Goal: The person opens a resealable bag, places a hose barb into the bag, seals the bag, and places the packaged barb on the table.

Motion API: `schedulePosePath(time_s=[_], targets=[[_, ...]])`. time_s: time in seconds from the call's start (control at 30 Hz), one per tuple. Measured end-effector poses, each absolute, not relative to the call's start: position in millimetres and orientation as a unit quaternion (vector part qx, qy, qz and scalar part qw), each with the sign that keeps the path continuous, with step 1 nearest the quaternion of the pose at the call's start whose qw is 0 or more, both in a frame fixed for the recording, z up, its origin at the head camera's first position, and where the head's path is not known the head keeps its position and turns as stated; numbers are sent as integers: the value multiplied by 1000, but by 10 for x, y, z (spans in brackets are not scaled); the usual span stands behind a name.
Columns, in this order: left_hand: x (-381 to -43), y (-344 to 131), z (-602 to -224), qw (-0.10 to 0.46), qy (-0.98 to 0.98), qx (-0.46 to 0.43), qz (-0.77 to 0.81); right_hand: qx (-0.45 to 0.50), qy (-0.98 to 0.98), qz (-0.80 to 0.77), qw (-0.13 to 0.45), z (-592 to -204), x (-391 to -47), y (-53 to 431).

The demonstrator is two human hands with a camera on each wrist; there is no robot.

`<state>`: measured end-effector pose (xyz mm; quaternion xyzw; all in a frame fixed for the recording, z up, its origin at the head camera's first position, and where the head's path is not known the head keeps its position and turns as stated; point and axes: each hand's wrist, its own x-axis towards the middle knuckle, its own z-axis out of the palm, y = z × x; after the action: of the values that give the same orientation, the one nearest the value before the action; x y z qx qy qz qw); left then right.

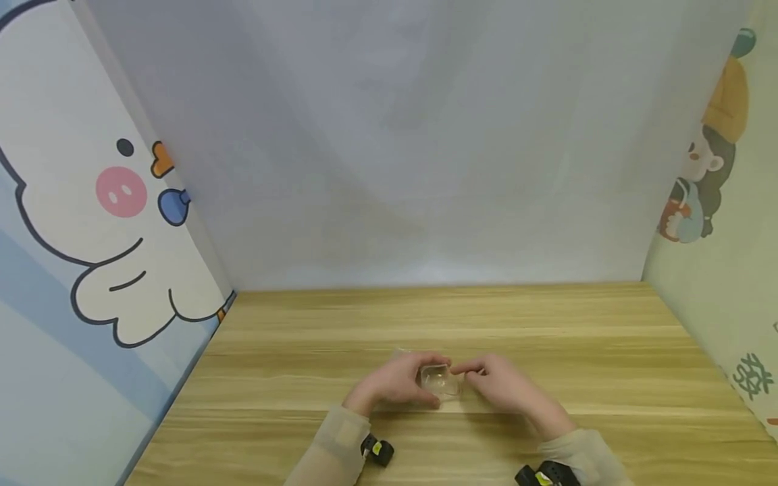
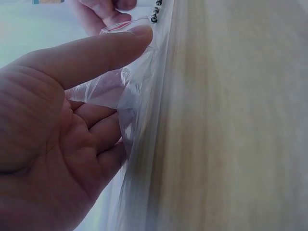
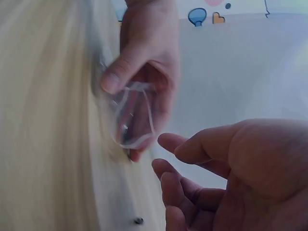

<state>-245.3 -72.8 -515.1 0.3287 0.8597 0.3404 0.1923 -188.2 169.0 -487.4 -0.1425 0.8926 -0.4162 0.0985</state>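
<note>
My left hand (image 1: 396,382) holds a small clear plastic zip bag (image 1: 440,383) low over the wooden table, thumb on the near side and fingers on the far side. In the right wrist view the mouth of the bag (image 3: 135,143) gapes toward my right hand. A red line (image 2: 117,26) runs along its seal in the left wrist view. My right hand (image 1: 500,386) is beside the mouth, its index finger and thumb close to the rim, other fingers loosely curled, gripping nothing. A short row of dark beads (image 2: 155,12) shows just past the left thumb.
The wood-grain table (image 1: 292,324) stretches under both hands. Behind it hangs a pale grey backdrop (image 1: 389,148), with cartoon-printed panels at left (image 1: 67,169) and right (image 1: 717,283). A clear plastic edge (image 1: 401,351) shows behind the left hand.
</note>
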Motion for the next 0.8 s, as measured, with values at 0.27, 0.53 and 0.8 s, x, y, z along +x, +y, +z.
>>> schedulePosePath(time_s=[0.27, 0.53, 0.8], targets=[[-2461, -728, -5168, 186, 860, 338, 334, -114, 879, -453, 94, -4827, -1870, 2140], [-2454, -731, -5123, 187, 862, 330, 336, -112, 877, -460, 84, -4840, -1871, 2596], [-2434, -750, -5136, 176, 868, 324, 332, -158, 864, -457, 137, -5026, -1926, 2811]])
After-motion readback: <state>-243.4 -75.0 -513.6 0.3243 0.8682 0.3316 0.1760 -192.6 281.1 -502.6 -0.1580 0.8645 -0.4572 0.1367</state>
